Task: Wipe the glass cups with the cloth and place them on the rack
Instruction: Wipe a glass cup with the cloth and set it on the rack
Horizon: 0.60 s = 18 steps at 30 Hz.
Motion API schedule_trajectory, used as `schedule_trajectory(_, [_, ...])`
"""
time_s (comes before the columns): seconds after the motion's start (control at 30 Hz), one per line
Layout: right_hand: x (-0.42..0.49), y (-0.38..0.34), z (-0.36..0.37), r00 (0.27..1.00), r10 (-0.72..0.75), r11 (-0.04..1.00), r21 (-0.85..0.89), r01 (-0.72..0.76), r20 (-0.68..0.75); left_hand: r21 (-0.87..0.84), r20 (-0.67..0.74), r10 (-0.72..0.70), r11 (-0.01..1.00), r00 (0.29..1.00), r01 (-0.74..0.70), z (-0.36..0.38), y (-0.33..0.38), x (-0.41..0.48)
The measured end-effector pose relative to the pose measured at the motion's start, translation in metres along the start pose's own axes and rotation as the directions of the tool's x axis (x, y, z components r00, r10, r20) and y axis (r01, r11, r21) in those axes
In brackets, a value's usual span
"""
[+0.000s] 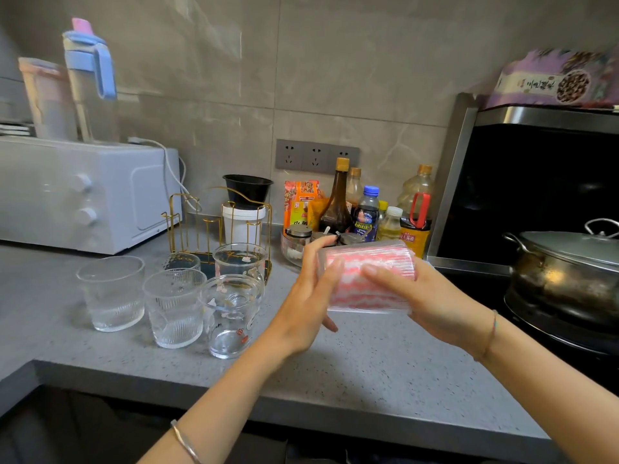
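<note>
A ribbed glass cup [368, 252] lies on its side in the air above the counter, with a pink-and-white cloth [361, 289] stuffed inside it. My right hand [425, 303] grips the cup from the right. My left hand [308, 296] is at the cup's left end with fingers against it. Several more glass cups stand upright at the left: a plain one [112, 293], a ribbed one [176, 308], a printed one [231, 316]. Behind them stands the gold wire rack [214, 226], with no cup on it.
A white microwave [83, 192] with jugs on top sits at the far left. Sauce bottles [368, 209] and jars crowd the back wall. A metal pot [566, 272] rests on the black stove at the right. The grey counter [385, 373] ends at a front edge below my arms.
</note>
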State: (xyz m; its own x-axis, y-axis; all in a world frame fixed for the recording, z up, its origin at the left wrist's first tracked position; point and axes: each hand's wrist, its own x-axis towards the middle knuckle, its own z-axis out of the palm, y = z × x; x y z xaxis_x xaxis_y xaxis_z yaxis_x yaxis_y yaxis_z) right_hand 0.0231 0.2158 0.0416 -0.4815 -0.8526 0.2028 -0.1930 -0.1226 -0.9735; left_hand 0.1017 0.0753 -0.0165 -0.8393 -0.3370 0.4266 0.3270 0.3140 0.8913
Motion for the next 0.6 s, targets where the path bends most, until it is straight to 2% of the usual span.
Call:
schedule_trajectory(0.07, [0.000, -0.001, 0.000, 1.000, -0.025, 0.994, -0.102, 0.025, 0.004, -0.125, 0.050, -0.197, 0.972, 0.979, 0.201, 0.000, 0.006, 0.003])
schedule_trajectory(0.13, [0.000, -0.001, 0.002, 0.998, -0.058, 0.985, -0.163, 0.059, 0.008, -0.192, 0.060, -0.321, 0.925, 0.945, 0.326, 0.000, 0.008, 0.007])
schedule_trajectory(0.23, [0.003, 0.001, 0.003, 0.991, -0.127, 0.966, -0.231, 0.113, -0.045, -0.251, -0.038, -0.328, 0.917, 0.944, 0.309, 0.005, 0.006, 0.010])
schedule_trajectory(0.3, [0.006, 0.002, 0.003, 0.983, -0.152, 0.962, -0.241, 0.125, -0.098, -0.252, -0.118, -0.255, 0.943, 0.960, 0.220, 0.007, 0.005, 0.011])
schedule_trajectory(0.4, [0.007, 0.003, 0.001, 0.989, -0.107, 0.979, -0.186, 0.087, -0.105, -0.136, -0.225, -0.049, 0.990, 0.973, 0.018, 0.006, 0.004, 0.009])
schedule_trajectory(0.6, [0.002, -0.005, 0.006, 1.000, 0.015, 0.999, 0.043, -0.016, 0.023, 0.101, -0.154, 0.277, 0.959, 0.949, -0.264, -0.002, -0.007, 0.004])
